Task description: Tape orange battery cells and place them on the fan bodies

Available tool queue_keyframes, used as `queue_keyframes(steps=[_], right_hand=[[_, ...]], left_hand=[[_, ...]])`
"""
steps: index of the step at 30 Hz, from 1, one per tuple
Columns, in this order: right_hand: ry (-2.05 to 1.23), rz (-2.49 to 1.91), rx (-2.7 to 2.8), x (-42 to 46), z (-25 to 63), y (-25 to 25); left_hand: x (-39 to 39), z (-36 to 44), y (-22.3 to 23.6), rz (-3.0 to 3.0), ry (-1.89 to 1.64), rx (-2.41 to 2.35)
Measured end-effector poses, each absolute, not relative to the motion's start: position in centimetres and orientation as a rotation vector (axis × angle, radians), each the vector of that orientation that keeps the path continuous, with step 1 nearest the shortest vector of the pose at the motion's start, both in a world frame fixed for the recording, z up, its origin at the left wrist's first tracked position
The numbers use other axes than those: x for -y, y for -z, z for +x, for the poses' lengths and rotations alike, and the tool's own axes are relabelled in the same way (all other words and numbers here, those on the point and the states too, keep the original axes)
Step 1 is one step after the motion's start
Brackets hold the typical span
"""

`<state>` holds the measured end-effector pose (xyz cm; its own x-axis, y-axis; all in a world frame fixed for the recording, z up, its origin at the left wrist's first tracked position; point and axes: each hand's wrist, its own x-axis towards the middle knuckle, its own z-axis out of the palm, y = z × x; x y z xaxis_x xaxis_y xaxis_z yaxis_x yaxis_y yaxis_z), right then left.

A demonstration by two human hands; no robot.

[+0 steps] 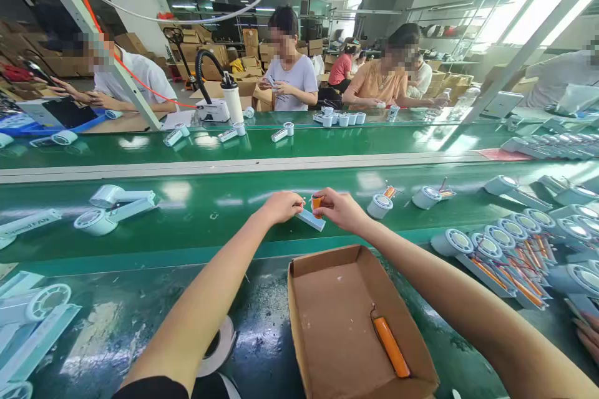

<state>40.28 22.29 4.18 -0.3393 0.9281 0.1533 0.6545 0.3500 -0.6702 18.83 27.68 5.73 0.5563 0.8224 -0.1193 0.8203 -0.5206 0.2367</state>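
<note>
My left hand (282, 206) is closed around one end of a small pale blue fan handle (311, 219), held over the green belt (210, 199). My right hand (340, 207) pinches an orange battery (317, 202) at the handle's top, fingers curled. Below my arms sits an open cardboard box (327, 299) with one orange battery (391, 345) and its wires lying inside.
Several pale blue fan bodies with orange batteries (505, 262) lie at the right. More fan parts (112, 206) rest on the belt at the left, and a tape roll (219, 346) sits near my left arm. Several people work across the far belt.
</note>
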Motion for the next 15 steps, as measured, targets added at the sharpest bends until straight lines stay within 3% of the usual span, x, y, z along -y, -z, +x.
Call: queue_keyframes(steps=[15], right_hand=[[-0.470,-1.535,2.276,-22.2,39.3,-4.0]], left_hand=[[-26.9,21.8,-4.4,2.316,-0.190,-1.593]])
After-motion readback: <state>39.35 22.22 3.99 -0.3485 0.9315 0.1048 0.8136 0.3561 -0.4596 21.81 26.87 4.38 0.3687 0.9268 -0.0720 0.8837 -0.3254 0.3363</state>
